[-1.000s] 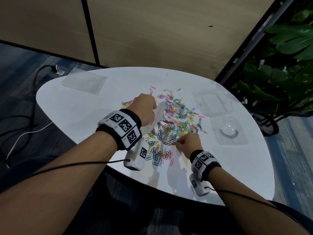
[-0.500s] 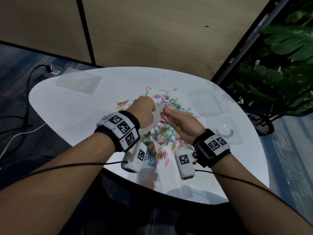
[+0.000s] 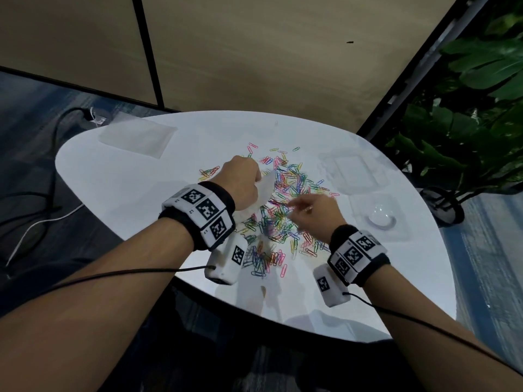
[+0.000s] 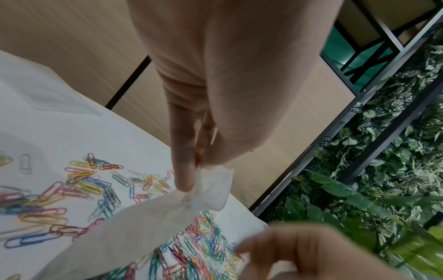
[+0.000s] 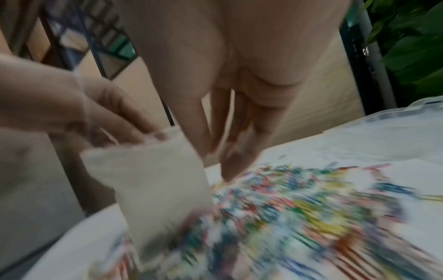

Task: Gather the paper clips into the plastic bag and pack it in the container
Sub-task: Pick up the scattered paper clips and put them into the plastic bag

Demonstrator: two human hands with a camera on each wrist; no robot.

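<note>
Left hand (image 4: 191,132) pinches one plastic bag (image 4: 134,223) | right hand (image 3: 314,213) loose-fingered | paper clips (image 3: 283,210) uncountable

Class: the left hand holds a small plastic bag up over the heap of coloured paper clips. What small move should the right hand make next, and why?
Probably lower the right hand and pinch up a few coloured paper clips: its fingers hang straight over the heap, while the left hand pinches the small translucent plastic bag by its top edge, ready for filling.

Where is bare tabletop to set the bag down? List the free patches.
Free: the white table between the flat clear sheet and the left hand; also the near right edge, below the clear container. Crowded: the middle, strewn with paper clips.
</note>
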